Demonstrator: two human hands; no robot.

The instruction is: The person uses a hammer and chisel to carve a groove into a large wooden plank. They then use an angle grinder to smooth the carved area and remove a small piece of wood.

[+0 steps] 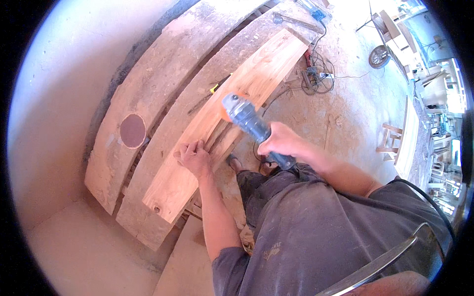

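A long, pale wooden plank (pixel 266 56) lies lengthwise on the rough workbench. My right hand (pixel 282 140) is wrapped round the body of an angle grinder (pixel 249 118), just off the plank's near side. The grinder's head and its orange disc (pixel 225 112) are over the middle of the plank; whether the disc touches the wood, I cannot tell. Lower down the plank, my left hand (pixel 195 158) bears on the wood with its fingers curled beside a dark, lengthwise recess (pixel 219 135). A knot (pixel 157 209) marks the plank's lower end.
A round brown sanding disc (pixel 133 130) rests on the bench boards at left. A yellow-and-black tool (pixel 215 89) lies behind the plank. Tangled cables (pixel 318 81) with power tools lie on the floor. Farther right are a wheel (pixel 379 56) and a wooden stool (pixel 390 137).
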